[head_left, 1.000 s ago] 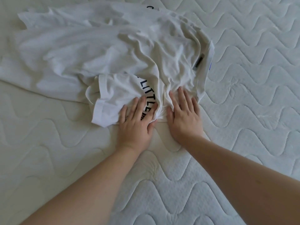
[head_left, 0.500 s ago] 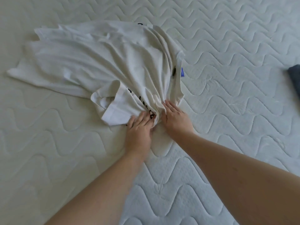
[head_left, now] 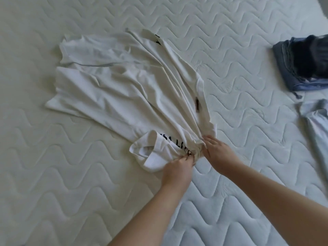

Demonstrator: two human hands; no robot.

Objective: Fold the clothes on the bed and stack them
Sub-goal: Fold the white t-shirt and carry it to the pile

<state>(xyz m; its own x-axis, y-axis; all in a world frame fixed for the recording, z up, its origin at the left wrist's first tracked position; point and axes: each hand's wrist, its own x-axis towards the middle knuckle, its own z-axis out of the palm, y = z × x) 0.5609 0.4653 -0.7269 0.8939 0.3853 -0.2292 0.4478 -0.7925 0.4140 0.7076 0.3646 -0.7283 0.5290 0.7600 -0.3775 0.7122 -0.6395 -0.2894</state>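
Observation:
A white T-shirt (head_left: 124, 89) with dark printed letters lies crumpled on the quilted white mattress (head_left: 53, 183), fanning out up and to the left from a gathered point near me. My left hand (head_left: 177, 167) has its fingers curled into the bunched fabric by the sleeve and the letters. Just to its right, my right hand (head_left: 218, 151) grips the same gathered edge, its fingertips tucked into the folds. Both hands are close together, almost touching.
A pile of dark blue and black clothes (head_left: 301, 63) sits at the right edge of the bed. Below it lies a pale grey-blue garment (head_left: 316, 121), cut off by the frame. Bare mattress stretches to the left and in front.
Both hands went from flat on the shirt to curled into its fabric, bunching it toward me. The view pulled back, so the clothes on the right came into sight.

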